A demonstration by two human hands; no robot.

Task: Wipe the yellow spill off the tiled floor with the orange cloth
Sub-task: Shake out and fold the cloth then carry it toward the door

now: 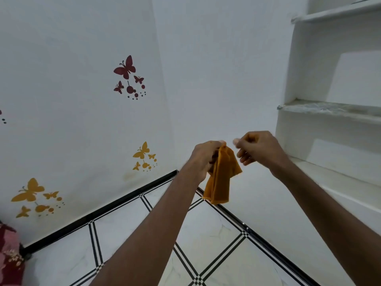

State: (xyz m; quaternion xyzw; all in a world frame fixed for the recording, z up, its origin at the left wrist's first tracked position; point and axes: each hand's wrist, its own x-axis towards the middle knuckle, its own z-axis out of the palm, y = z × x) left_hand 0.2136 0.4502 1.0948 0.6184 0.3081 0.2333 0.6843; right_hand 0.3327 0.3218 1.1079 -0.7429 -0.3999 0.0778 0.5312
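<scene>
At far left I see a red floral fabric (pixel 9 254), cut off by the frame edge. My left hand (pixel 203 159) pinches the orange cloth (pixel 221 176) by its top — it hangs long-axis vertical above the tiled floor (pixel 127 230). My right hand (pixel 257 149) is beside it, fingers curled, fingertips blurred — holding nothing.

On your left wall: maroon butterfly stickers (pixel 126 76) high, yellow butterfly stickers (pixel 33 196) low. Far right, you have white built-in shelves (pixel 329 112). A floral maroon fabric (pixel 9 254) sits near left.
</scene>
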